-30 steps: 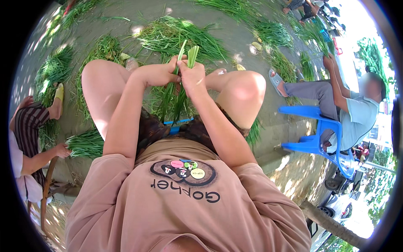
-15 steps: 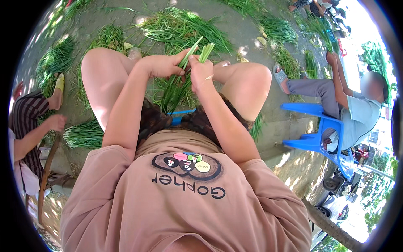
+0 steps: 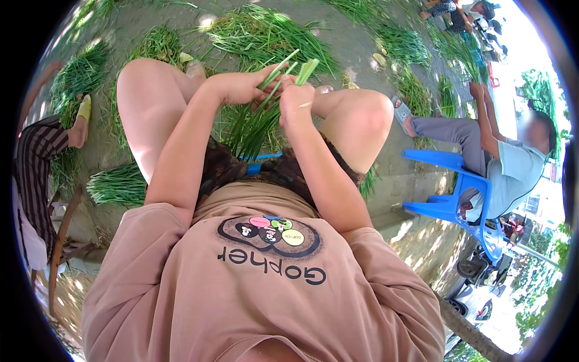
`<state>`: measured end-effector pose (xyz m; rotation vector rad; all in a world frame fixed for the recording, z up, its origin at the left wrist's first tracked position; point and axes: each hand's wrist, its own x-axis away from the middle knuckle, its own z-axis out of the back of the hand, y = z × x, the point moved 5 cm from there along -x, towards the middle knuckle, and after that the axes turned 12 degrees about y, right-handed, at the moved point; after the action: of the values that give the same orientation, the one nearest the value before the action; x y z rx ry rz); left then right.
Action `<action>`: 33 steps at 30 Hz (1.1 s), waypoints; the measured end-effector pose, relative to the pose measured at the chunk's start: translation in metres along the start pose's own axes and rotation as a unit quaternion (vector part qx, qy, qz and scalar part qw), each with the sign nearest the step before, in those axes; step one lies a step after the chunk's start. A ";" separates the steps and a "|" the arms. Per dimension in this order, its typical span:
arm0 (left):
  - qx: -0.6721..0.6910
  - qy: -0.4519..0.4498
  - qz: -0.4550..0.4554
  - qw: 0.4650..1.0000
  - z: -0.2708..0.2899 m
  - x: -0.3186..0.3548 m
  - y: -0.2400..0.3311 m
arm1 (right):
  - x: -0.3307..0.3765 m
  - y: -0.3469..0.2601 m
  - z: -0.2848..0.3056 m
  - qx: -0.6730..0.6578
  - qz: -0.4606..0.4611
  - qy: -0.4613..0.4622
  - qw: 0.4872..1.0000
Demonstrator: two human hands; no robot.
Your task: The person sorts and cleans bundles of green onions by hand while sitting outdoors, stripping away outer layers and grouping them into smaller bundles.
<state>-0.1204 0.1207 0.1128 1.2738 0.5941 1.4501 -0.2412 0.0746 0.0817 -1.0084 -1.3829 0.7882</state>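
Note:
My right hand (image 3: 296,102) is closed around a bunch of chives (image 3: 256,134). The pale cut ends rise above that fist, and the dark green leaves hang down between my knees. Close against it, my left hand (image 3: 244,88) pinches a few chive stalks (image 3: 287,63) whose light ends slant up to the right. Some of the left fingers are hidden behind the leaves. Beyond my hands a big loose heap of chives (image 3: 265,36) lies on the ground. A neater pile of chives (image 3: 116,184) sits by my left thigh.
More green piles (image 3: 81,72) are spread over the ground. At right a person (image 3: 512,166) on a blue plastic chair (image 3: 446,202) holds another bunch. A second person in striped trousers (image 3: 41,158) sits at left. Scooters and a car stand at the far right.
Both my hands have shifted slightly right, still on the chives. The stalks in my left hand tilt more to the right. The left-hand person's arm has swung away from near my pile.

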 end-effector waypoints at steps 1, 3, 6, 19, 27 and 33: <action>0.000 0.008 0.043 0.999 0.002 -0.002 -0.009 | -0.003 -0.003 0.001 -0.013 -0.007 0.006 1.000; 0.011 0.034 0.069 0.997 0.010 -0.011 -0.028 | -0.015 -0.007 0.013 -0.030 -0.054 0.019 0.998; 0.068 0.100 0.023 0.992 0.019 -0.019 -0.043 | -0.031 -0.010 0.029 -0.057 -0.122 0.034 0.990; 0.156 0.031 -0.075 0.985 -0.003 -0.016 -0.004 | 0.006 -0.013 -0.009 -0.037 -0.053 0.015 0.998; 0.018 0.064 -0.075 0.995 0.004 -0.003 0.009 | 0.001 0.016 -0.003 -0.125 -0.184 -0.122 0.967; -0.041 0.046 -0.077 0.995 0.006 -0.003 0.007 | 0.008 0.025 -0.005 -0.163 -0.177 -0.199 0.950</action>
<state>-0.1182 0.1142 0.1193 1.0787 0.6731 1.3948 -0.2326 0.0908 0.0625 -0.8343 -2.0281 0.5165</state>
